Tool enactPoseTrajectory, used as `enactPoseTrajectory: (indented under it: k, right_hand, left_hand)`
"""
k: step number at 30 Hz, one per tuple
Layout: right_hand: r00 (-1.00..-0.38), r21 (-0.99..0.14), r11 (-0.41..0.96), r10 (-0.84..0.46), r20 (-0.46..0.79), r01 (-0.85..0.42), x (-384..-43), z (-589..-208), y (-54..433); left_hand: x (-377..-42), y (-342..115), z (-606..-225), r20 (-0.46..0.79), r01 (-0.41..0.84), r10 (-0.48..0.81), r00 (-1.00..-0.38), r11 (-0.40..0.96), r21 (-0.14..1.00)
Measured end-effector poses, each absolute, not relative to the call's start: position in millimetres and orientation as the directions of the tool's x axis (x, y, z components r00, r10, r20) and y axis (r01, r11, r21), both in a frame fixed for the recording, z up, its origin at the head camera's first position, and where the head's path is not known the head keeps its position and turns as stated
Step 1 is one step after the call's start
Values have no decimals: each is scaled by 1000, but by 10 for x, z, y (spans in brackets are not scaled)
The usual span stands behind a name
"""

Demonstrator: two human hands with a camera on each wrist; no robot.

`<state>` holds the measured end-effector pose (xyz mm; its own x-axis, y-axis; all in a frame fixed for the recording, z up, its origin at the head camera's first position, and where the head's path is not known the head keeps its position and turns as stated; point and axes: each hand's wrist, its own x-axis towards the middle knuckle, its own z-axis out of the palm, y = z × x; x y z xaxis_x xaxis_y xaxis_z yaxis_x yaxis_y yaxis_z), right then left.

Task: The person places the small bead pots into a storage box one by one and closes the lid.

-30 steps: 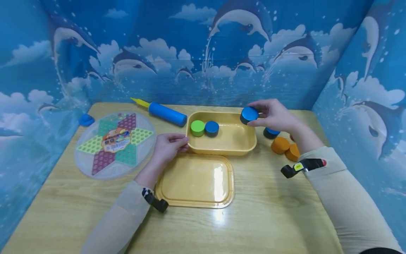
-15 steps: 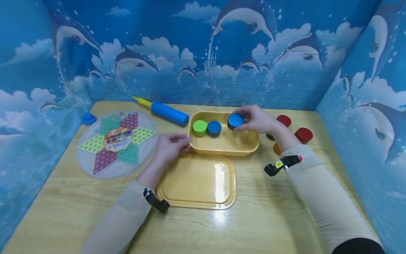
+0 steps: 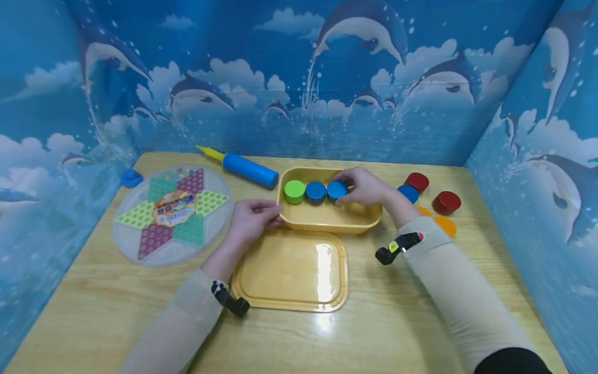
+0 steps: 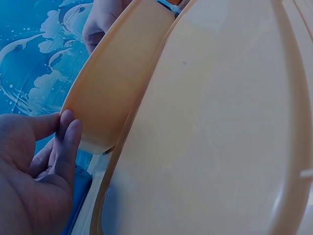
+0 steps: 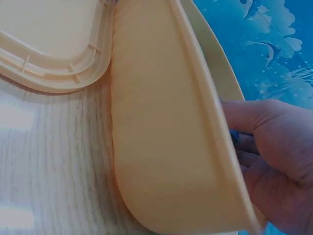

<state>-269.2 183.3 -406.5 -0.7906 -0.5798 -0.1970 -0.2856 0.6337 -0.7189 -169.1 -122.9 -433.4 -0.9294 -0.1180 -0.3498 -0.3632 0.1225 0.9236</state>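
The left hand (image 3: 249, 221) pinches the yellow box (image 3: 329, 227) at its left end, a green disc (image 3: 294, 192) and a blue disc (image 3: 315, 193) sit inside, and beside them the right hand (image 3: 366, 187) grips another blue disc (image 3: 335, 192), seemingly placing it, which likely calls for release, then reaching for the loose discs (image 3: 447, 203).

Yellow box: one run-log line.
left hand: holds box | right hand: grips blue disc in box | also inside: green disc, second blue disc | lid: on table
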Motion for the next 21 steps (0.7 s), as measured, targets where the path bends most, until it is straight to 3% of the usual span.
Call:
enactPoseTrajectory:
  k: [12, 21]
  right_hand:
    - [-812, -704, 652, -553, -187, -282, -2645, -4048, 1831]
    - [-825, -781, 574, -546, -143, -245, -2533, -3880, 2036]
  left_hand:
    - [-1672, -1219, -4314, -341, -354, -109, -934, 127, 927]
    - [-1669, -1222, -4331, -330, -342, -110, -937, 115, 933]
